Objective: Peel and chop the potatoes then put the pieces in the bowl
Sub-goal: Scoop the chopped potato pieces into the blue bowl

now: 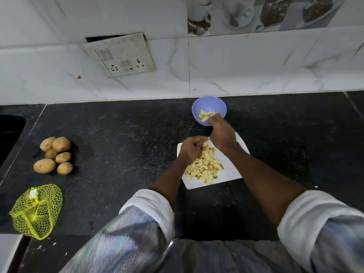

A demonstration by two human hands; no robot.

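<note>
Head view: at nine o'clock on the counter six whole potatoes (pixel 55 154) sit unpeeled. Centre, the left hand (pixel 192 147) curls round a few potato pieces (pixel 204 166) on the white board (pixel 229 172). At twelve o'clock the right hand (pixel 220 131), fingers bunched, reaches into the purple bowl (pixel 209 104); whether it holds pieces I cannot tell. The cubes look light, firm and likely damp, so they are best scooped by the handful.

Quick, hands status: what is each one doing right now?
Left hand: curled round potato pieces on the cutting board.
Right hand: at the bowl, fingers curled over the pieces in it; whether it holds any cannot be told.
</note>
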